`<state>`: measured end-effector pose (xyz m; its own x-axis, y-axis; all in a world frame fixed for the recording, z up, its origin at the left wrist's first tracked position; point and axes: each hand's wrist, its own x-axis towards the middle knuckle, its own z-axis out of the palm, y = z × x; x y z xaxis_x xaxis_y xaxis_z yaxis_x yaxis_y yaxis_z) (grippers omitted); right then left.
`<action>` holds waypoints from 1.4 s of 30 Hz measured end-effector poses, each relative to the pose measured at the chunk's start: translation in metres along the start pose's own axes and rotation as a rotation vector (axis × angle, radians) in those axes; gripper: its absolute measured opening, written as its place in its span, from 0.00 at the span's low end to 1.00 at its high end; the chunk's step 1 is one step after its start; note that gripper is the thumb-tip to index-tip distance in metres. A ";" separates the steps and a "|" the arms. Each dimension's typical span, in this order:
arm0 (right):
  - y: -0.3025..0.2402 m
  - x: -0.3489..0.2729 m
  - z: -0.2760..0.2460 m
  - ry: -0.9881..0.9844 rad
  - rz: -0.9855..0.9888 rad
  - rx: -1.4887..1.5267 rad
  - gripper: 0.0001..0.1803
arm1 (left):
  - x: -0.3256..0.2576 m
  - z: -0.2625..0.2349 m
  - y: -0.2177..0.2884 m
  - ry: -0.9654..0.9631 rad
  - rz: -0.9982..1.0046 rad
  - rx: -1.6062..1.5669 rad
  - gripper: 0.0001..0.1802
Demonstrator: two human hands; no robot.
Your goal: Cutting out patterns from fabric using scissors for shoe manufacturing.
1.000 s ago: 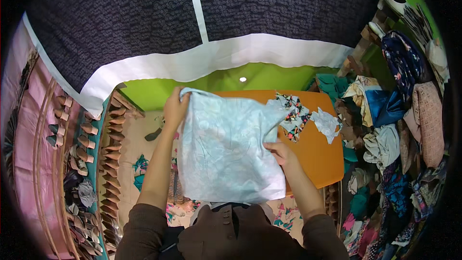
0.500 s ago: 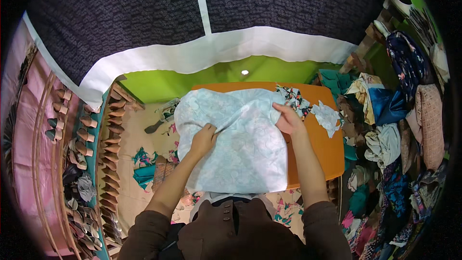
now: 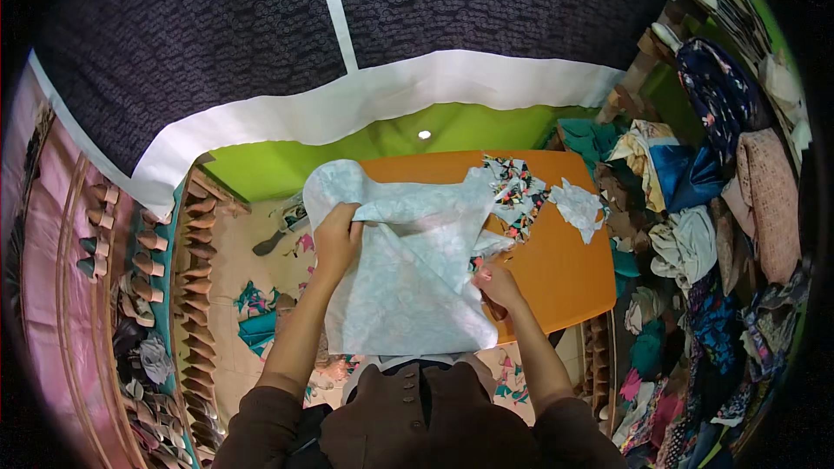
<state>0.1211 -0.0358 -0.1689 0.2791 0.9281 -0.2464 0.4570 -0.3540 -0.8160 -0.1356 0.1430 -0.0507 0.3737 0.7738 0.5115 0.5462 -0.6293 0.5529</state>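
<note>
Pale blue cloth (image 3: 404, 278) lies spread over the near left part of the orange counter (image 3: 565, 269), its long axis running near to far. I see my left hand (image 3: 337, 239) clenched on its far left fold, my right hand (image 3: 497, 282) pinching its right edge; printed scraps (image 3: 514, 191) lie just beyond.

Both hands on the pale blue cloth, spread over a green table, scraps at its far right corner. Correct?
Not quite: the table is orange, as the head view shows; green is the wall behind. Left hand and right hand do hold the pale blue cloth, scraps far right.
</note>
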 end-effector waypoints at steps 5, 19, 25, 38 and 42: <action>-0.029 0.000 -0.008 0.427 -0.184 -0.489 0.19 | 0.004 -0.008 0.007 -0.004 0.058 0.048 0.09; -0.080 0.020 -0.008 -0.017 0.035 0.841 0.18 | -0.023 -0.040 0.007 -0.048 0.078 0.050 0.09; -0.131 -0.003 -0.054 0.026 -0.036 0.561 0.33 | -0.042 -0.049 -0.007 0.035 0.082 0.044 0.10; -0.211 -0.105 -0.056 -0.095 -0.499 -0.376 0.24 | -0.091 -0.159 0.074 0.561 0.368 0.276 0.16; -0.188 -0.136 -0.028 0.011 -0.692 -0.559 0.25 | -0.133 -0.183 0.105 0.517 0.425 0.424 0.15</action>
<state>0.0209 -0.0982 0.0330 -0.2055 0.9548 0.2147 0.8711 0.2785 -0.4046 -0.2652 -0.0389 0.0597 0.2755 0.2761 0.9208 0.7129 -0.7013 -0.0030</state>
